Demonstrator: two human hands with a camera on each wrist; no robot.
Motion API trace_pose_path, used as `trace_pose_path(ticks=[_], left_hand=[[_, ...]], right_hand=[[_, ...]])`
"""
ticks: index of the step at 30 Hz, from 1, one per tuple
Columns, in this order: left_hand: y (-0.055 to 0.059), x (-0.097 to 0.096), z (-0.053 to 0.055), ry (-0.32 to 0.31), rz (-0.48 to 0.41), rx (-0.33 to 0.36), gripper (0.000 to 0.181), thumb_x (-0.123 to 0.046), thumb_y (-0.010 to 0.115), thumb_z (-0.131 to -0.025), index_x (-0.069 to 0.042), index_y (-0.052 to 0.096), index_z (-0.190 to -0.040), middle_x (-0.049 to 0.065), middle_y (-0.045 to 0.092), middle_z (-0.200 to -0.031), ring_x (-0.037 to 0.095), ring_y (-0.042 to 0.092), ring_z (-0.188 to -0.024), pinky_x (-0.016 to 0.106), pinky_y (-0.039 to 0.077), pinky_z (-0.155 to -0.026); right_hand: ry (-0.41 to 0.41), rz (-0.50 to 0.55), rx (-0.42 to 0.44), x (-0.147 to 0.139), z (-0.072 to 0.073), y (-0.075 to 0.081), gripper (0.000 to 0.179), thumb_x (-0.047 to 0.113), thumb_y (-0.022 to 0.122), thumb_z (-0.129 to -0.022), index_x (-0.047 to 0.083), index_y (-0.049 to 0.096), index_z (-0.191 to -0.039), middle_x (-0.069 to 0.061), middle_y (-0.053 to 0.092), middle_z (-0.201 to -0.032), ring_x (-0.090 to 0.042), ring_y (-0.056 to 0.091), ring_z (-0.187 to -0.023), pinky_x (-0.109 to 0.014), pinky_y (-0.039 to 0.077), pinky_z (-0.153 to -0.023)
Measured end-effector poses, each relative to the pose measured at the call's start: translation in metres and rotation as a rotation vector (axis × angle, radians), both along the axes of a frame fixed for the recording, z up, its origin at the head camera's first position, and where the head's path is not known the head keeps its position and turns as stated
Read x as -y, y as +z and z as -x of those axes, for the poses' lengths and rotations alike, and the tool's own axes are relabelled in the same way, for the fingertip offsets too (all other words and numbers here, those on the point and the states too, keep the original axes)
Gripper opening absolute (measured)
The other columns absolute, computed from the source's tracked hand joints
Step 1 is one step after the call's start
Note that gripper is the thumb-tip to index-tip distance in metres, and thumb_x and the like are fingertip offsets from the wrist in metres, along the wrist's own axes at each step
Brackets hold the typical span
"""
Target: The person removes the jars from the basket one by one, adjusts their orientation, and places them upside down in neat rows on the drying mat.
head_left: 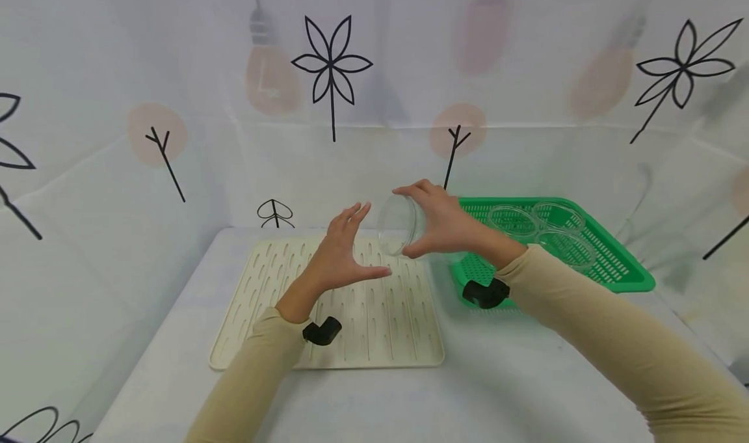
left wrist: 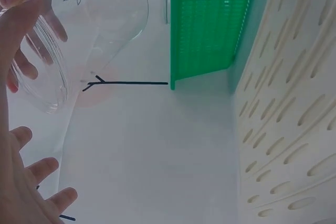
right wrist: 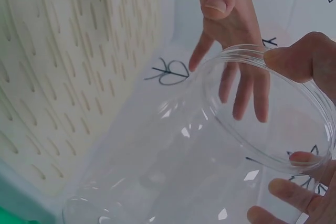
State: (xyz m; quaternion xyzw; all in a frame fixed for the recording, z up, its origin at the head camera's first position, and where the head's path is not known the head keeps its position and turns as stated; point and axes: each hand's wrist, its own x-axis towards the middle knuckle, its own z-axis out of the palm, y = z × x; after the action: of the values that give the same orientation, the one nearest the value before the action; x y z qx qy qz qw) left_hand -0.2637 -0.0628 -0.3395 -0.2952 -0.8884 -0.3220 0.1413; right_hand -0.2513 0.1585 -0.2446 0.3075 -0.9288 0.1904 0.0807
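A clear, wide-mouthed jar (head_left: 391, 227) is held on its side in the air, above the far right part of the cream ridged mat (head_left: 374, 329). My right hand (head_left: 447, 225) grips it around the rim, thumb below and fingers above in the head view. The jar's ringed mouth (right wrist: 228, 127) faces left, and its see-through body stretches back toward my right wrist. Left of the mouth, my left hand (head_left: 336, 257) is raised with fingers spread and thumb stretched out, holding nothing. In the right wrist view, the left fingers (right wrist: 244, 95) show through the jar's opening.
A green slotted basket (head_left: 614, 270) stands at the right, with three clear round-rimmed jars (head_left: 566, 251) in it. White cloth with printed flowers and bulbs hangs behind and at the sides. White cloth also covers the table (head_left: 409, 404).
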Motion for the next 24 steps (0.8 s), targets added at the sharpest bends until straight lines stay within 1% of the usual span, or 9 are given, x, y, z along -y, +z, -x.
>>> trace_pose_path(ticks=[5,10,13,16,20,22,24], left_hand=[[0.004,-0.002,-0.001,-0.021,-0.030,0.026,0.107,-0.054,0.076,-0.068,-0.028,0.013,-0.150,-0.001,0.019,-0.151,0.023,0.013,-0.138,0.057,0.035,-0.096],[0.007,-0.002,-0.002,-0.052,-0.054,0.058,0.104,-0.052,0.076,-0.069,-0.029,0.014,-0.150,-0.003,0.023,-0.150,0.024,0.011,-0.139,0.057,0.031,-0.099],[0.007,-0.002,-0.002,-0.076,-0.067,0.053,0.104,-0.051,0.077,-0.068,-0.026,0.016,-0.150,-0.003,0.028,-0.148,0.024,0.011,-0.139,0.057,0.030,-0.100],[0.007,-0.003,-0.003,-0.098,-0.074,0.028,0.106,-0.050,0.078,-0.067,-0.025,0.017,-0.150,0.000,0.035,-0.144,0.024,0.014,-0.138,0.056,0.030,-0.100],[0.008,-0.003,-0.004,-0.134,-0.102,-0.007,0.106,-0.045,0.081,-0.066,-0.021,0.019,-0.149,0.004,0.041,-0.139,0.021,0.027,-0.132,0.050,0.033,-0.100],[0.010,-0.003,-0.005,-0.164,-0.133,-0.007,0.104,-0.040,0.082,-0.066,-0.015,0.022,-0.148,0.006,0.042,-0.138,0.020,0.035,-0.127,0.046,0.037,-0.098],[0.011,-0.003,-0.006,-0.187,-0.161,0.009,0.103,-0.035,0.083,-0.066,-0.010,0.023,-0.146,0.006,0.041,-0.137,0.019,0.042,-0.120,0.041,0.040,-0.095]], right_hand=[[0.020,-0.008,-0.002,0.006,-0.004,0.001,0.092,0.030,0.084,-0.061,0.010,0.040,-0.139,-0.014,0.040,-0.130,-0.033,0.039,-0.111,-0.055,0.037,-0.084],[0.032,-0.040,-0.027,0.012,-0.008,0.000,0.092,0.033,0.084,-0.060,0.011,0.041,-0.138,-0.013,0.042,-0.129,-0.032,0.040,-0.111,-0.057,0.036,-0.086],[0.044,-0.056,-0.040,0.015,-0.011,0.000,0.093,0.034,0.085,-0.059,0.011,0.042,-0.138,-0.012,0.042,-0.129,-0.031,0.039,-0.112,-0.058,0.035,-0.086],[0.054,-0.071,-0.047,0.017,-0.013,-0.001,0.093,0.034,0.085,-0.059,0.011,0.042,-0.138,-0.011,0.043,-0.129,-0.030,0.039,-0.112,-0.056,0.035,-0.086],[0.066,-0.080,-0.043,0.019,-0.014,-0.002,0.093,0.034,0.086,-0.058,0.013,0.042,-0.138,-0.010,0.042,-0.128,-0.029,0.039,-0.113,-0.054,0.035,-0.087],[0.076,-0.073,-0.032,0.019,-0.014,-0.002,0.093,0.034,0.086,-0.059,0.012,0.042,-0.138,-0.010,0.042,-0.129,-0.029,0.039,-0.114,-0.055,0.034,-0.087],[0.089,-0.054,-0.009,0.019,-0.014,-0.001,0.093,0.032,0.086,-0.060,0.012,0.041,-0.139,-0.010,0.041,-0.130,-0.029,0.038,-0.116,-0.055,0.032,-0.088]])
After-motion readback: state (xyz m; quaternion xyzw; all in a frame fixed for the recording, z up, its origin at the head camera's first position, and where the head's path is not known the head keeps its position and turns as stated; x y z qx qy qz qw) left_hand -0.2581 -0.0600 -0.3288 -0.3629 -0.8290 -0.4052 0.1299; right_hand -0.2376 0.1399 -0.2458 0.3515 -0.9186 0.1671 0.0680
